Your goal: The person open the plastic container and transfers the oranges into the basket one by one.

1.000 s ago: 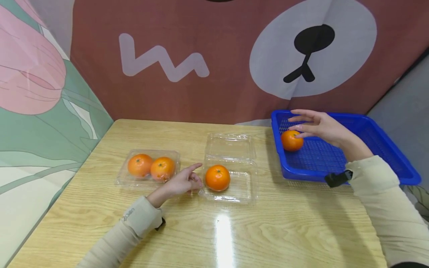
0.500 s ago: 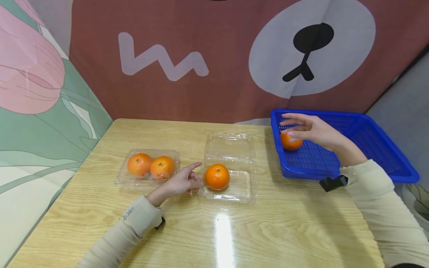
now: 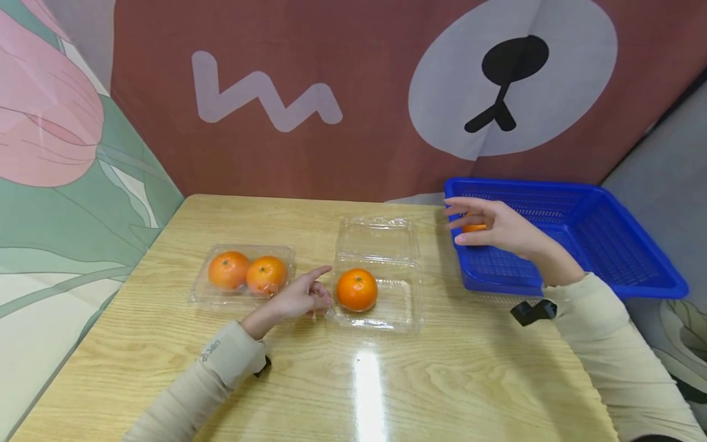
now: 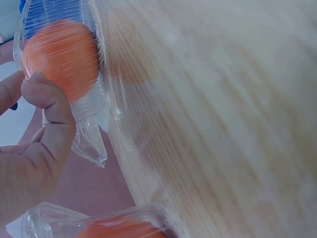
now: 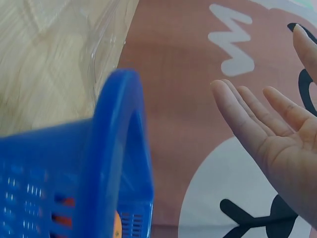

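My left hand (image 3: pixel 301 296) pinches the left edge of an open clear plastic clamshell box (image 3: pixel 394 304), index finger pointing past its side. One orange (image 3: pixel 356 290) sits in the left half of that box, and the lid (image 3: pixel 378 236) lies folded back behind it. In the left wrist view, thumb and fingertip (image 4: pixel 37 82) meet at the box's rim beside the orange. My right hand (image 3: pixel 494 227), fingers spread and holding nothing, hovers over the left rim of a blue plastic basket (image 3: pixel 602 245). Beneath it, another orange (image 3: pixel 473 227) in the basket is mostly hidden.
To the left stands a second clear box (image 3: pixel 201 291) with two oranges (image 3: pixel 267 275) inside. A wooden table (image 3: pixel 442 380) carries everything. Behind it hangs a brown printed cloth (image 3: pixel 353 159); in the right wrist view the basket's rim (image 5: pixel 111 124) rises close to the camera.
My right hand has moved left and slightly toward me, from above the basket's orange to over the left rim, covering more of the fruit. The left hand has kept its place.
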{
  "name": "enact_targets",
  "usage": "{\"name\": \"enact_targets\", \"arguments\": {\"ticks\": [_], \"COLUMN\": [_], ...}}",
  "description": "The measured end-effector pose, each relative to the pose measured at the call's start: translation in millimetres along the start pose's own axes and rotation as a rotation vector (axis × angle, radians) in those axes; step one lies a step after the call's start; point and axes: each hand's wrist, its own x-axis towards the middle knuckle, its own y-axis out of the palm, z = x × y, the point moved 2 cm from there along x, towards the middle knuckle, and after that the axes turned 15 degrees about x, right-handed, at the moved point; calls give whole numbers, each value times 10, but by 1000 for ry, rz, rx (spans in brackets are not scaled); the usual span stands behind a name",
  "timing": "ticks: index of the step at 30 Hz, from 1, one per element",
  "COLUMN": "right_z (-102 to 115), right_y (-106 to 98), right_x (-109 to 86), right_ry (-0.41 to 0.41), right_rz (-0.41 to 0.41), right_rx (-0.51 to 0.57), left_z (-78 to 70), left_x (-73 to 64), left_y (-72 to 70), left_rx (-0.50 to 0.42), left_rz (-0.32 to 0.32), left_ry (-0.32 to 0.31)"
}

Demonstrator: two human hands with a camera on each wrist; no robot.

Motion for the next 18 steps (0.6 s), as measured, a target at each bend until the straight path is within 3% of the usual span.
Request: {"name": "enact_targets", "arguments": {"ticks": [18], "right_z": [-127], "right_y": [326], "right_x": [7], "right_ry": [-123], "right_rz": [121], "right_rx": [70], "left_z": [16], "left_x": [7], "left_y": [2], "left_rx": [-18], "left_rz": [-1], "left_ry": [7]}}
